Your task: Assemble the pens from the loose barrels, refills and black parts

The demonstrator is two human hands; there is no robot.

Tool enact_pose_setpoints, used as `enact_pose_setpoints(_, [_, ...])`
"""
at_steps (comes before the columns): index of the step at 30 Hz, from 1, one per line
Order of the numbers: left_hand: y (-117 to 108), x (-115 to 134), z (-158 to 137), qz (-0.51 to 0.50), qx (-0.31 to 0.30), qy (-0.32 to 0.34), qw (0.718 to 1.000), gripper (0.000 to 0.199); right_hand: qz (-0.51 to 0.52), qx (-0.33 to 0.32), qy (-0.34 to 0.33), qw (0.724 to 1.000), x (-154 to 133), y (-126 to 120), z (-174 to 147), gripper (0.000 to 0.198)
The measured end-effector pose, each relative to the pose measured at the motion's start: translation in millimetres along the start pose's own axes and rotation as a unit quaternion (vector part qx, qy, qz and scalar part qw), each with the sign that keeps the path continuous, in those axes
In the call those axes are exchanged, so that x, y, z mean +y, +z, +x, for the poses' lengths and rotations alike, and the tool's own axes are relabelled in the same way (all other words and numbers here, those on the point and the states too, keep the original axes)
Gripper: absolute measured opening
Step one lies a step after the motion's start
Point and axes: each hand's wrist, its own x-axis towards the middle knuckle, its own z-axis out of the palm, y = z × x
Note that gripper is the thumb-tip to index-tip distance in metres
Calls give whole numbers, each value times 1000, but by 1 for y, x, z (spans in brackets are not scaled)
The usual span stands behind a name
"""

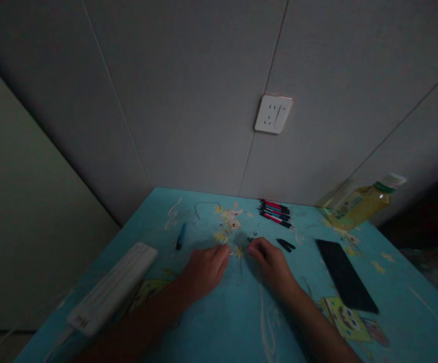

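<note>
My left hand [212,263] is closed in a pinch on a thin pale stick [225,239], whose tip pokes up past the fingers. To its right, my right hand [267,256] is also closed, fingertips together just above the cloth. What those fingertips hold is too small and dim to make out. Small dark bits [252,236] lie just beyond them. Beside the right hand rest black tapered pieces [286,245]. A blue piece with a black end [181,237], like part of a pen, lies left of the left hand.
Several red, blue and black pens [275,214] lie in a row near the wall. A white power strip [113,287] sits at left. On the right are a dark flat rectangle [345,275] and a bottle of yellow liquid [361,206]. A patterned blue cloth [219,327] covers the table.
</note>
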Motion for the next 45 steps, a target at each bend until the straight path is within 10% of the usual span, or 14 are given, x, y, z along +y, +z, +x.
enact_pose_setpoints(45, [6, -3, -2, 49, -8, 41, 998, 43, 86, -14, -32, 996, -16, 9, -8, 27])
